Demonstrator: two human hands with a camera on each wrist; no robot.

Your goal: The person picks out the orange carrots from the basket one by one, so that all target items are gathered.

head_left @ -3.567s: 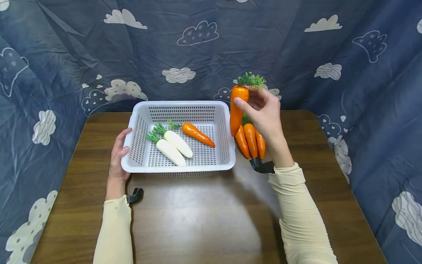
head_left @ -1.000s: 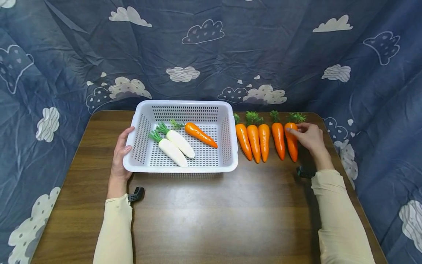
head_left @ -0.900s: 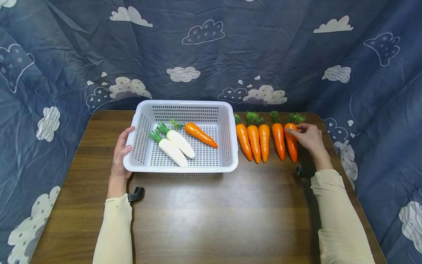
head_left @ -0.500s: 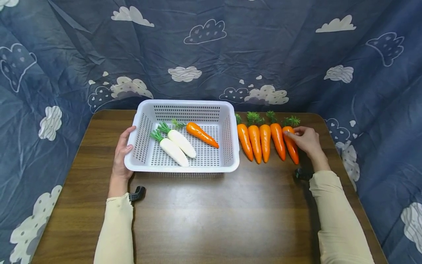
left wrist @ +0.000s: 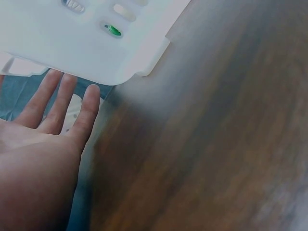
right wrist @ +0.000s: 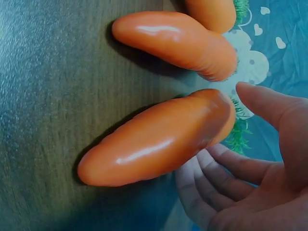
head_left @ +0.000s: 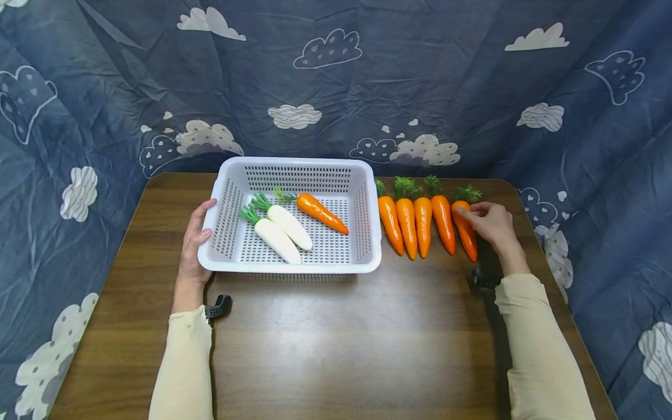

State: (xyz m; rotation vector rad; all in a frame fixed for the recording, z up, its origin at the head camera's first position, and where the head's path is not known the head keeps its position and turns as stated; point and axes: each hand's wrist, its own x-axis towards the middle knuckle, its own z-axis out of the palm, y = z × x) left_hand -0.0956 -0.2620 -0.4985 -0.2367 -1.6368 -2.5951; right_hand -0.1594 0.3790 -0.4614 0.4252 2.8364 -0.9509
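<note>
In the head view my left hand (head_left: 193, 248) touches the left side of a white perforated plastic basket (head_left: 289, 268). The left wrist view shows straight fingers (left wrist: 88, 113) reaching up to the basket's edge. Inside the basket lie two white radishes (head_left: 276, 241) with green tops and one orange carrot (head_left: 322, 213). My right hand (head_left: 491, 221) is at the top end of the rightmost carrot (head_left: 465, 233), its thumb overlapping the carrot there. Seen from the right wrist, thumb and fingers are spread around that end, with the thumb slightly apart from the carrot.
Several more carrots (head_left: 423, 227) lie side by side between the basket and my right hand, leaves towards the back. All rest on a brown wooden table (head_left: 325, 344). A blue curtain with white clouds (head_left: 336, 81) hangs behind the table's far edge.
My right hand set a carrot at the row's right end. Lately the two rightmost carrots shifted left and tilted, and the hand then drew slightly right. The left hand stayed at the basket.
</note>
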